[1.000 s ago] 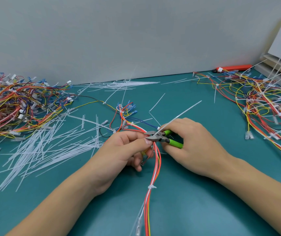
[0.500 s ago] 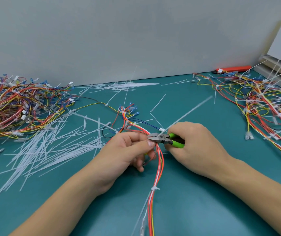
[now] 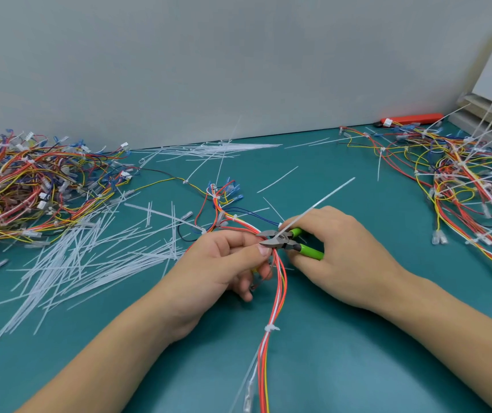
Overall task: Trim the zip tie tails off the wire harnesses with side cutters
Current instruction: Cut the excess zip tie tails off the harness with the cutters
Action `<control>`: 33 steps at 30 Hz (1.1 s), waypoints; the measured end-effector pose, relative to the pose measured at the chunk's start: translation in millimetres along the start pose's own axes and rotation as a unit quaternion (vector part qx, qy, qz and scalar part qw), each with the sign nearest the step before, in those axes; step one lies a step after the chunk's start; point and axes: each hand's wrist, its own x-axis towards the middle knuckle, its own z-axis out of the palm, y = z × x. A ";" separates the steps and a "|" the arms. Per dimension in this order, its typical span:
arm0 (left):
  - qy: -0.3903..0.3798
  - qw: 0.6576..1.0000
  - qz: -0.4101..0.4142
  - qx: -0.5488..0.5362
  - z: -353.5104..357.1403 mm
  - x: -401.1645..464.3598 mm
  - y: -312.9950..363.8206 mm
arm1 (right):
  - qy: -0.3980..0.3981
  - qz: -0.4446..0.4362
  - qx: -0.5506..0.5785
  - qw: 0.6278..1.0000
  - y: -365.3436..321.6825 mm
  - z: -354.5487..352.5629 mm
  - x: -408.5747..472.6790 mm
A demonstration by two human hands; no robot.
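Note:
A wire harness (image 3: 277,296) of red, orange, yellow and white wires runs from the table's middle toward me. My left hand (image 3: 220,263) pinches the bundle between thumb and fingers. My right hand (image 3: 337,254) grips green-handled side cutters (image 3: 292,242). Their steel jaws stand apart around the base of a long white zip tie tail (image 3: 319,204), which slants up to the right. A trimmed white zip tie (image 3: 271,328) binds the bundle lower down.
Cut white tails (image 3: 84,257) litter the teal table (image 3: 343,368) at left and at the back. A tangled heap of harnesses (image 3: 27,186) lies far left, another heap (image 3: 465,186) with untrimmed tails far right. An orange tool (image 3: 411,118) lies by the wall.
The cutter jaws, shut at the tie half a second ago, now stand apart around the tail's base. Both hands stayed in the same place on the bundle.

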 end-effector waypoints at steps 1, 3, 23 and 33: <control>0.000 1.000 0.000 0.000 0.0 0.3 -0.2 | -0.002 0.000 0.002 1.000 -0.2 -0.1 0.4; -0.002 1.000 0.002 -0.001 0.1 0.8 0.1 | -0.005 0.009 -0.014 1.000 -0.3 -0.8 1.2; 0.007 1.000 0.001 -0.007 1.0 -0.1 0.5 | 0.016 -0.003 -0.002 1.000 -0.1 3.1 0.2; 0.007 1.000 0.003 -0.004 1.2 0.6 -0.5 | 0.008 0.007 -0.031 0.999 0.1 2.6 0.5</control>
